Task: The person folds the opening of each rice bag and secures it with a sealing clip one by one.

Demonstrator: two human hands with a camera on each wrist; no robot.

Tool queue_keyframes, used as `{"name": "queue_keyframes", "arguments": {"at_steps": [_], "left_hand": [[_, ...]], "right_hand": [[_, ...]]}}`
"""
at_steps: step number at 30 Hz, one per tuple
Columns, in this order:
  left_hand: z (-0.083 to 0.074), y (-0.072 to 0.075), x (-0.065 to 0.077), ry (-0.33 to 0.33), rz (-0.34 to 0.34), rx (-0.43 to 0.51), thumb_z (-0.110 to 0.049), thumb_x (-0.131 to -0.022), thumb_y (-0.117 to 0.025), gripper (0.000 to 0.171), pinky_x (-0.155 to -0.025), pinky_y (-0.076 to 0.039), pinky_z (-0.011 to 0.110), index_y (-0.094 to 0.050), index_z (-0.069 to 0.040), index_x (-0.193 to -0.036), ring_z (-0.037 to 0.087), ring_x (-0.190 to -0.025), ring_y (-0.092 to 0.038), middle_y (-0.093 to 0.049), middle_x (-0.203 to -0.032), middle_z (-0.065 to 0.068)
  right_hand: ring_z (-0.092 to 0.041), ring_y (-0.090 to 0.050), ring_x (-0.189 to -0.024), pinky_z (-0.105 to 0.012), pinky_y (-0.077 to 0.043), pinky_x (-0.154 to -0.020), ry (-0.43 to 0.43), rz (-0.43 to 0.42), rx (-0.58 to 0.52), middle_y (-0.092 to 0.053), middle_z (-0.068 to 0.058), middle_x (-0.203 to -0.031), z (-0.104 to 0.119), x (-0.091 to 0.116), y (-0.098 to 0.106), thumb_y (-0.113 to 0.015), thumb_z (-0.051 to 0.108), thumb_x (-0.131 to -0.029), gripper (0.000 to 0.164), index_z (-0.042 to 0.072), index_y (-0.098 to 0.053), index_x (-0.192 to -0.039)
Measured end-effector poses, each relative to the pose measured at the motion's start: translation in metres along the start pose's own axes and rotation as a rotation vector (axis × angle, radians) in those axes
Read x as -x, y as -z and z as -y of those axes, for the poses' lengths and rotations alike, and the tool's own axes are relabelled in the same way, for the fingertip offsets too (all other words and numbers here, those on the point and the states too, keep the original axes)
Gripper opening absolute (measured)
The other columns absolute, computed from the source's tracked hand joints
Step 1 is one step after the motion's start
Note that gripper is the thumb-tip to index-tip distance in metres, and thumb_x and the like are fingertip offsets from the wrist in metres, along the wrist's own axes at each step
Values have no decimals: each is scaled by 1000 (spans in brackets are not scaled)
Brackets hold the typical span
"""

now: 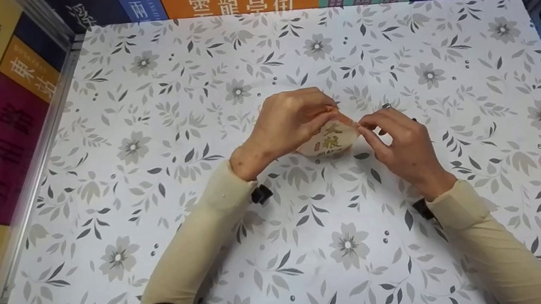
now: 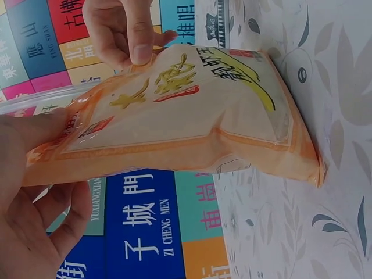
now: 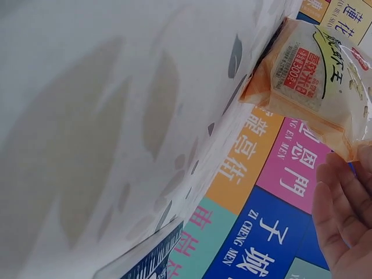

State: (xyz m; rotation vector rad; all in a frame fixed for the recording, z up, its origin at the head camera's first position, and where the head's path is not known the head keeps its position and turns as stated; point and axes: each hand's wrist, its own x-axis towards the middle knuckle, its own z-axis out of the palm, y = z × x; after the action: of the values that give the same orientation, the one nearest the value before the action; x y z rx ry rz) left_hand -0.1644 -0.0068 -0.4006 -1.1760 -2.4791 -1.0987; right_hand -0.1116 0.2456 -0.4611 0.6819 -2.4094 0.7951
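Left hand (image 1: 287,121) pinched packet (image 1: 328,140) at twelve o'clock, right hand (image 1: 401,143) at two; steady, even tension seemed best.

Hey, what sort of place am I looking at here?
Probably a booth-like work station, though its purpose isn't certain. Colourful panels printed with Chinese characters stand on three sides of a flower-patterned tabletop, and a metal frame runs along its left edge.
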Motion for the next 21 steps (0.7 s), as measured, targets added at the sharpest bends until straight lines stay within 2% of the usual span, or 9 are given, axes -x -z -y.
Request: {"name": "queue_keyframes", "arguments": {"at_steps": [6,13,16,21], "left_hand": [[0,-1,1,5,-9,7,-28,-99,-73,18,-89,-58,22,-81,-13,-105,12,-95,-77,-81,-102,-1],[0,-1,0,11,-8,5,-29,-99,-73,18,-87,-59,22,-81,-13,-105,11,-95,-77,-81,-103,-1],[1,-1,1,6,-13,-3,-28,-100,-72,18,-85,-59,24,-81,-14,-104,11,-93,-77,-81,-101,-2],[1,-2,1,-1,-22,-13,-28,-100,-72,17,-86,-60,25,-81,-14,-103,11,-94,-77,-81,-101,-2]], "right_hand": [[-20,-70,-84,-30,-52,-69,-8,3,-17,-73,-10,-91,0,0,-1,-72,12,-98,9,4,-75,-102],[-23,-69,-82,-31,-48,-69,-51,-32,-82,-74,-9,-89,4,-1,-2,-76,6,-94,6,5,-76,-100],[-22,-70,-83,-29,-50,-72,-63,-32,-80,-74,-8,-90,5,-1,-2,-76,8,-94,7,5,-77,-100],[-20,-70,-84,-20,-49,-77,-87,-49,-66,-76,-7,-91,2,-3,1,-74,9,-96,6,5,-77,-99]]}}
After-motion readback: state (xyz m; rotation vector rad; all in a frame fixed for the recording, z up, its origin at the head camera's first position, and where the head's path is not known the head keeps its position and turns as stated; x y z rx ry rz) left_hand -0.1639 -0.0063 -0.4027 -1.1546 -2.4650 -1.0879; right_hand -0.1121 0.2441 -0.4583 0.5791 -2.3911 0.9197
